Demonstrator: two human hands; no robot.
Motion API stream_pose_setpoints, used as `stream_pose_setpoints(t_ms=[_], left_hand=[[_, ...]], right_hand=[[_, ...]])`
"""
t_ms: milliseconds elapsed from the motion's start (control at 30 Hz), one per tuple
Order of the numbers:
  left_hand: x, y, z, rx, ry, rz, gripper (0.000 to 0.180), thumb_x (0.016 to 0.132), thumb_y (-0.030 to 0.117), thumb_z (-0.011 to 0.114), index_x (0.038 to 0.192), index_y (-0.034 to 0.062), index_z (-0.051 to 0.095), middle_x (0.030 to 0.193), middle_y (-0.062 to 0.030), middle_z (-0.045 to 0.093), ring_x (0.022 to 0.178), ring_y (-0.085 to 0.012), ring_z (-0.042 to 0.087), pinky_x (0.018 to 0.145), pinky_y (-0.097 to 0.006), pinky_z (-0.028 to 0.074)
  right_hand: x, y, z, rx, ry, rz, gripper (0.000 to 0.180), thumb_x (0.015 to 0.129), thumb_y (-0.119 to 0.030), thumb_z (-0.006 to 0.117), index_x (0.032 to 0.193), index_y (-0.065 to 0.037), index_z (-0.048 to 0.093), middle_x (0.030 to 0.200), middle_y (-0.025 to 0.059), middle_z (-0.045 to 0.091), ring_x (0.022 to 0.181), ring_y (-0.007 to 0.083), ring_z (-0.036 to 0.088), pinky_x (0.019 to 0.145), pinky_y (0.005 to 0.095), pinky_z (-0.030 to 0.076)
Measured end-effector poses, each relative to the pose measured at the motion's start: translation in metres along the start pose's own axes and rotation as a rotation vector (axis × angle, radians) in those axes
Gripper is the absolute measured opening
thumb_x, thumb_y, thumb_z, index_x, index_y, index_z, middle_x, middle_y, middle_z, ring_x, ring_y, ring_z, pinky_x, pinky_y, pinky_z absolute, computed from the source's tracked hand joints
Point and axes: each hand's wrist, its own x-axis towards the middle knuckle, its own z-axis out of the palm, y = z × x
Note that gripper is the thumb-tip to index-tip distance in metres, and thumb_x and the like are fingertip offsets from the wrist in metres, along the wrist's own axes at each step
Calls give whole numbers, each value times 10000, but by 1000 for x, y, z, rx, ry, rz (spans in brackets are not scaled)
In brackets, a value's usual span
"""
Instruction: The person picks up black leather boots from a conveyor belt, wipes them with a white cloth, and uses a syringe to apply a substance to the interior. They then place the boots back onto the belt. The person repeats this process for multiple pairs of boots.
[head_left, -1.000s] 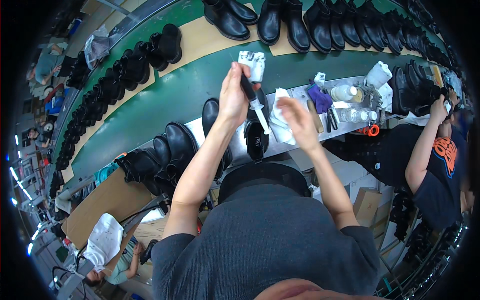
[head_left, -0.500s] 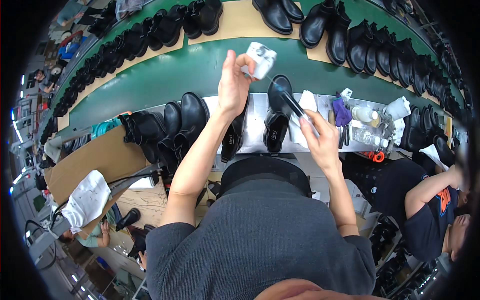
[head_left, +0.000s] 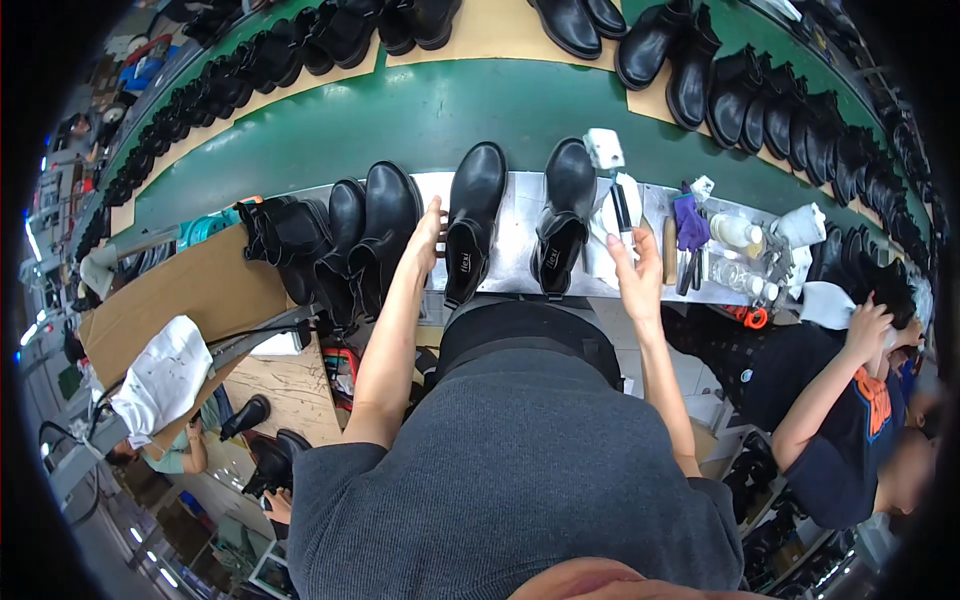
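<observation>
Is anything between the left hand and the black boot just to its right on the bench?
Nothing visible. The left hand already has its fingers against the side of the black boot; the only neighbours are more boots on its other side.

Shoe factory, assembly-line floor. Evidence: long green conveyor belt carrying rows of finished black boots; a metal workbench alongside it holding paired ankle boots, bottles and hand tools; a seated co-worker adjacent.
</observation>
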Motion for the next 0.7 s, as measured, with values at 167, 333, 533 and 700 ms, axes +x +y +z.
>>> stream_pose_setpoints(t_ms=[167,333,533,700], left_hand=[[26,-36,-13,-252,-160,10,841,918,632,164,1266,-54,502,1010,-135,633,815,-192,540,804,-336,351],[-11,-15,1,-113,-222,254,742,958,579,187,1279,-6,510,1042,-141,625,993,-224,548,953,-381,344],[21,-63,35,-129,29,411,733,955,599,224,1380,14,341,1344,-185,452,1240,-300,445,1051,-372,317],[11,-54,33,-865,-439,303,652,981,544,213,1299,36,470,1224,-117,567,1117,-212,550,999,-343,416]], right_hand=[[0,7,32,-227,36,-42,534,681,-324,825,941,25,516,782,90,558,660,163,489,587,304,443],[2,28,38,-333,56,-9,515,653,-317,826,891,10,507,759,117,559,664,214,527,637,351,448],[11,33,43,-59,-22,66,394,702,-50,615,1073,48,530,946,147,608,849,213,584,811,325,461],[16,54,22,-19,47,-6,361,706,6,565,1060,14,497,899,80,552,822,151,537,750,269,438]])
